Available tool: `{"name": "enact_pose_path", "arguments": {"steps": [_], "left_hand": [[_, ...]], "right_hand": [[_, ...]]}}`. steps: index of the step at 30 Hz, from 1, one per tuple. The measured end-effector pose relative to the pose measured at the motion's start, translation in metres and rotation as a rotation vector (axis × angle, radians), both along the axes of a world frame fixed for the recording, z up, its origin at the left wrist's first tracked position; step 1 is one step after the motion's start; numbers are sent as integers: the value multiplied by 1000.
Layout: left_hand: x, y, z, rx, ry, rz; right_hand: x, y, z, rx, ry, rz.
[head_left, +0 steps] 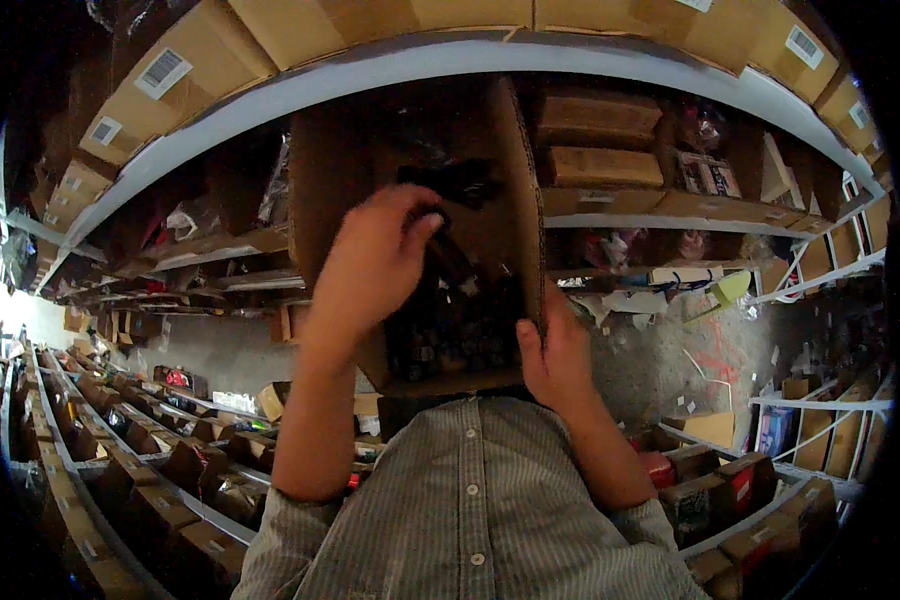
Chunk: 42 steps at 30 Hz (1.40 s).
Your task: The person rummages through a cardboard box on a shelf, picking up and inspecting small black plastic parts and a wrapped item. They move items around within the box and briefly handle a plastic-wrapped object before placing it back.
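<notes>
An open cardboard box (pixel 522 200) is pulled partly out from the shelf in front of my body. My right hand (pixel 558 355) grips its right side wall near the front corner, thumb on the inner side. My left hand (pixel 370 260) reaches into the box with its fingers closed on a dark, longish item (pixel 452 255), too dim to name. Just beyond those fingers lies a black bundle (pixel 465 182), perhaps in film. Many small dark pieces (pixel 450 335) fill the near part of the box; their kind is hidden by shadow.
A grey shelf beam (pixel 630 62) carrying cardboard boxes (pixel 380 22) crosses above the box. Flat brown boxes (pixel 605 167) and bagged goods sit to the right. Shelf rows of open bins (pixel 140 470) run along the lower left. Papers and scraps litter the floor (pixel 670 370).
</notes>
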State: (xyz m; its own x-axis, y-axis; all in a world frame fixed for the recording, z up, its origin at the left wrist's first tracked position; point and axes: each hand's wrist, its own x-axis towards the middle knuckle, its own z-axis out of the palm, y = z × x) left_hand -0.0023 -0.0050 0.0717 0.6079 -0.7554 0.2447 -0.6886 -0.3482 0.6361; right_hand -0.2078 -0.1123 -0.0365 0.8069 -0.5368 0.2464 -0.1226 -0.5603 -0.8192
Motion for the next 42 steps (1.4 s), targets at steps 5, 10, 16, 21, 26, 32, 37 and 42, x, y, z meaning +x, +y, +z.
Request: {"name": "enact_pose_path", "arguments": {"steps": [5,10,16,21,26,32,37,42], "left_hand": [[-9,0,-22,284,-75,26],[1,-4,-34,274,-143,11],[-8,-21,-45,441,-123,82],[-2,-31,-86,492,-138,71],[-1,-26,-83,493,-85,86],[8,-35,-31,447,-154,201],[46,-76,-91,366,-348,266],[52,-85,-115,268,-520,300]], "right_hand": [[2,-2,-2,-68,-6,-1],[1,0,1,-27,18,-8],[1,-1,2,-17,20,-5],[1,0,3,49,45,-5],[-1,-1,1,3,49,-3],[-1,-1,6,23,50,-11],[2,-1,13,43,61,-21],[2,-1,11,5,41,-4]]}}
